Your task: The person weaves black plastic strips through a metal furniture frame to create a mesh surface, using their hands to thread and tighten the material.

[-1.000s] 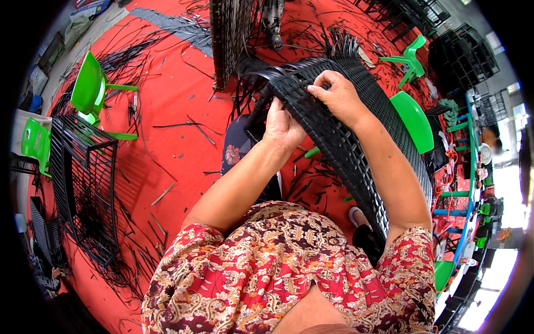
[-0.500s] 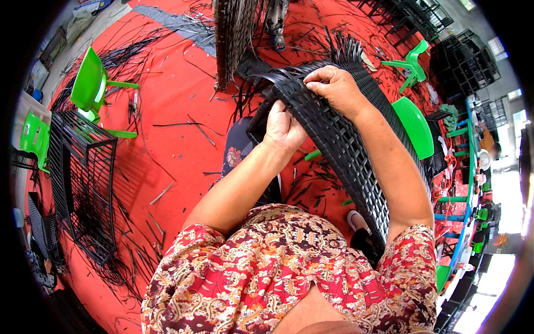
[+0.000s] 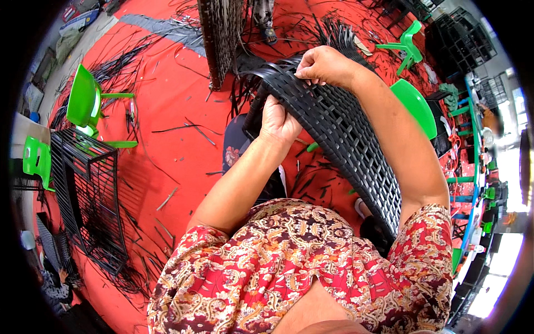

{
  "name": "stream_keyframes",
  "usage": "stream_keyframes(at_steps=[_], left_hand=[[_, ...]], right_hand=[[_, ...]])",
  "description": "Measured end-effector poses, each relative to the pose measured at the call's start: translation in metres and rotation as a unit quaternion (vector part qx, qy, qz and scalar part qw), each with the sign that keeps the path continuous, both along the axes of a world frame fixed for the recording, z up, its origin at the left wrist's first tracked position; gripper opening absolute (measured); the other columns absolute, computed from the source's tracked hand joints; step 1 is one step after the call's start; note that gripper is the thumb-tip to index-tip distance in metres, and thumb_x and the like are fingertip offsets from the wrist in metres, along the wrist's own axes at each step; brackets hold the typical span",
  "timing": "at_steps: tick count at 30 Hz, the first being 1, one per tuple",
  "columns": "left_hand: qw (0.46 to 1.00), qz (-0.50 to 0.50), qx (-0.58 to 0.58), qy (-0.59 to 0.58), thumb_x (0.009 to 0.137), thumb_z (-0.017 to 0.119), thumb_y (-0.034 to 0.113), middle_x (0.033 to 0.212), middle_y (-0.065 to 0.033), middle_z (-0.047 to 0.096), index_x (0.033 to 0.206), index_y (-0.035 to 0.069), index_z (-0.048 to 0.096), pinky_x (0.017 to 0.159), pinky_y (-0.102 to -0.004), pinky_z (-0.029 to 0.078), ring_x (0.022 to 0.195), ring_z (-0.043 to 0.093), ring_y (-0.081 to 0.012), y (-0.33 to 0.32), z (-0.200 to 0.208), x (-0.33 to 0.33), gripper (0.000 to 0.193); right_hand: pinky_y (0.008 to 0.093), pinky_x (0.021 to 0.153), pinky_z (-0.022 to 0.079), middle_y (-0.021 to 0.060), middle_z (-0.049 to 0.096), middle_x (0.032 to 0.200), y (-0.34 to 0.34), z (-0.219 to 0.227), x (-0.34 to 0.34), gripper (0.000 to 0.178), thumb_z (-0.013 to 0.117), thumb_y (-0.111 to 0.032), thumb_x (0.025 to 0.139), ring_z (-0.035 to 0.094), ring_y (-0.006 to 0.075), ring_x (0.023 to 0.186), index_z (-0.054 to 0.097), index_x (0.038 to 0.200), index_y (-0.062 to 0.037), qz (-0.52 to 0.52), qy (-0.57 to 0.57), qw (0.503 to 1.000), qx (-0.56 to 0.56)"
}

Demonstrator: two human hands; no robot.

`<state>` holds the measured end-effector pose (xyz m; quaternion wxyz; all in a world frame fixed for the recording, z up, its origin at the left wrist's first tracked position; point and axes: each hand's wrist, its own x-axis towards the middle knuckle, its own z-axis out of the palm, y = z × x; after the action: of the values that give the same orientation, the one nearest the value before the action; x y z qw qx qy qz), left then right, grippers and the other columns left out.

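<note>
A patterned short-sleeved shirt (image 3: 300,250) is closest, with both bare forearms reaching forward from it. The black woven panel (image 3: 356,150) slants across the person's front, running from beside the right elbow up to the hands. The left hand (image 3: 280,119) is at the panel's near edge, palm up, its fingertips hidden beneath; I cannot tell how tight its grip is. Farther along, the right hand (image 3: 328,65) bends over the top of the weave, its grip narrow, thumb and fingers drawn together; I cannot tell whether a strip lies between them. Loose black strips (image 3: 340,36) fan out from the panel's far end.

Beneath spreads a red floor covering (image 3: 183,94) littered with cut strips. To the left stands a black slatted frame (image 3: 68,178), with a green chair (image 3: 82,100) just beyond. Farther off are an upright woven piece (image 3: 217,44), another person's foot (image 3: 270,36) and stacked black frames (image 3: 461,44).
</note>
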<state>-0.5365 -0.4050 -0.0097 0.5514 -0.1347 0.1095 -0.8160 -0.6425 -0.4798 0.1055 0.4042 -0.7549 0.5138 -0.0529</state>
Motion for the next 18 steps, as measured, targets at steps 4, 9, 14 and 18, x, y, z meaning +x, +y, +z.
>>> stream_keyframes(at_steps=[4,9,14,18], left_hand=[[0.999,0.010,0.031,-0.018,0.090,0.051,0.018,0.103,-0.0158,0.062,0.106,-0.003,0.057,0.094,-0.0409,0.046,0.097,0.060,-0.0267,0.002,0.000,0.003,0.028],[0.954,0.006,0.031,-0.300,0.092,0.049,0.021,0.108,-0.0140,0.060,0.106,-0.002,0.056,0.082,-0.0368,0.049,0.089,0.061,-0.0224,0.041,0.001,0.028,0.027],[0.750,0.158,-0.134,-0.628,0.093,0.047,0.020,0.084,-0.0093,0.064,0.091,0.000,0.061,0.059,-0.0233,0.044,0.066,0.057,-0.0127,0.069,0.029,0.081,0.025],[0.510,0.355,-0.154,-0.768,0.091,0.050,0.012,0.085,-0.0068,0.064,0.093,-0.002,0.064,0.070,-0.0247,0.045,0.075,0.058,-0.0123,0.043,0.071,0.098,0.020]], right_hand=[[0.0231,0.053,0.042,0.0015,0.059,0.067,-0.002,-0.005,-0.001,0.010,0.065,-0.012,0.080,0.052,0.0081,0.058,0.062,0.080,-0.0021,0.025,-0.010,0.999,-0.036],[0.0275,0.063,0.045,0.0032,0.060,0.070,0.001,-0.014,-0.001,0.011,0.063,-0.011,0.080,0.054,0.0114,0.066,0.061,0.082,-0.0012,0.060,-0.002,0.987,-0.147],[0.0285,0.067,0.046,0.0057,0.060,0.074,-0.007,-0.007,0.009,0.014,0.060,-0.014,0.081,0.055,0.0128,0.070,0.061,0.086,-0.0004,0.045,-0.036,0.980,-0.191],[0.0254,0.063,0.044,0.0008,0.059,0.073,-0.024,-0.006,0.023,0.016,0.061,-0.017,0.083,0.053,0.0094,0.068,0.062,0.087,-0.0009,0.019,-0.128,0.972,-0.196]])
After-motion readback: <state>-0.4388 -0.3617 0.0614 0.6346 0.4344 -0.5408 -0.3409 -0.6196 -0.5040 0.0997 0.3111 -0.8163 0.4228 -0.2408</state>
